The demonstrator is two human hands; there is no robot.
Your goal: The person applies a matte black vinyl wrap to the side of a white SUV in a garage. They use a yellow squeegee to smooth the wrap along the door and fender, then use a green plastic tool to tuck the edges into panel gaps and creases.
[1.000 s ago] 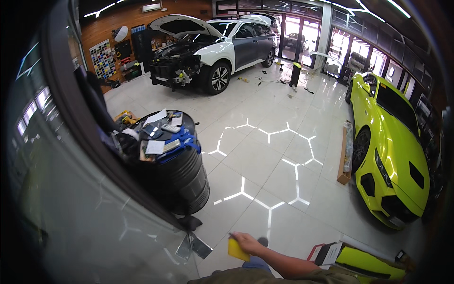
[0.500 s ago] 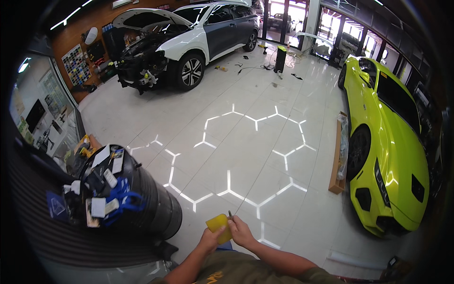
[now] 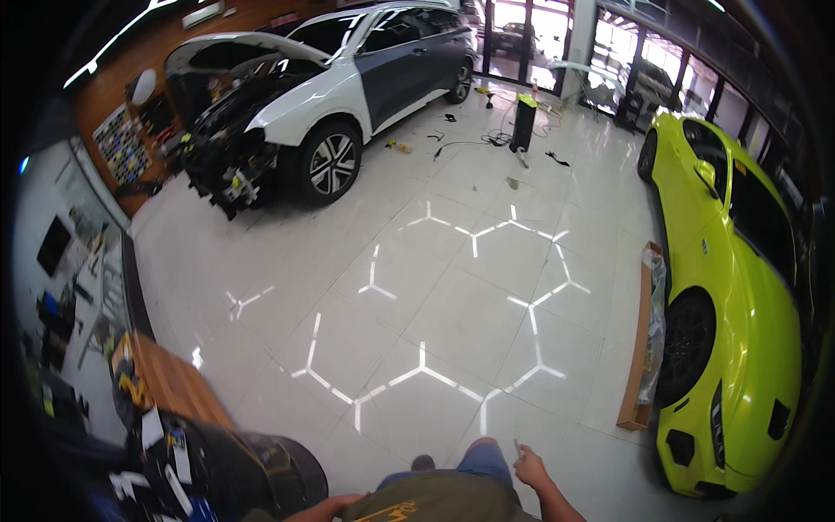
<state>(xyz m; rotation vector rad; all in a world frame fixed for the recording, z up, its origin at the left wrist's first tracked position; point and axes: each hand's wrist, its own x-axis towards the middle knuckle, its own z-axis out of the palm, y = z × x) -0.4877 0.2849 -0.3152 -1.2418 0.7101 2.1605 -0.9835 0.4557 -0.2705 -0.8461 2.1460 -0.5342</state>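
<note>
My right hand [image 3: 531, 470] is low in the picture, just right of my knee, closed around a slim grey tool [image 3: 518, 449] whose tip points up and forward. What kind of tool it is cannot be made out. At the lower edge, my left hand [image 3: 346, 502] rests close to the front of my green shirt. Its fingers are mostly hidden by my body, and no yellow card shows in it. Beyond both hands lies the glossy tiled floor [image 3: 417, 304] with bright hexagonal light reflections.
A black drum [image 3: 283, 470] with papers and boxes on it stands at lower left, beside a wooden panel [image 3: 178, 378]. A white and grey car [image 3: 396, 74] with its hood up is ahead. At right are a lime-green car [image 3: 748, 304] and a long cardboard box [image 3: 639, 365]; cables lie farther off.
My hands have come apart: the right moved right and down with the slim tool, the left moved down toward my body. The yellow card is out of sight. The view has shifted forward.
</note>
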